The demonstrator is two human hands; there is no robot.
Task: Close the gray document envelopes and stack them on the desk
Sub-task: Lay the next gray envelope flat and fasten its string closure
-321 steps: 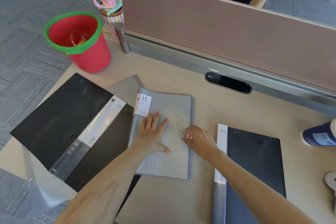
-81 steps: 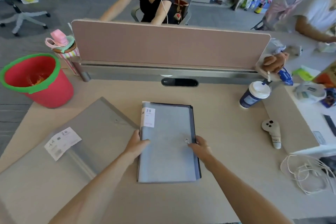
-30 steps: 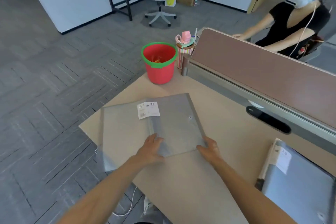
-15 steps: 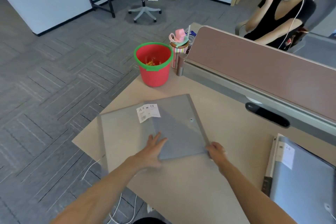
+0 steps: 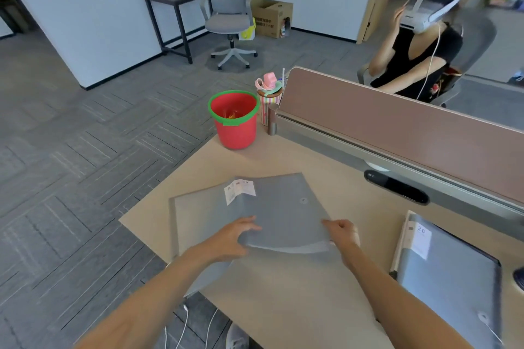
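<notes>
A large gray document envelope lies at the left corner of the desk, spread open, with a white label near its far edge and a small snap button. Its right half is raised off the desk along the near edge. My left hand grips that near edge at the fold. My right hand holds the right near corner. A stack of closed envelopes, gray on top with a white label, rests at the right of the desk.
A red bucket with a green rim stands at the desk's far left corner beside a striped cup. A brown divider panel runs along the back; a person sits behind it. White cables hang below the desk's near edge.
The near edge of the envelope's right half has lifted off the desk in both hands. My view has tilted up and shifted slightly left.
</notes>
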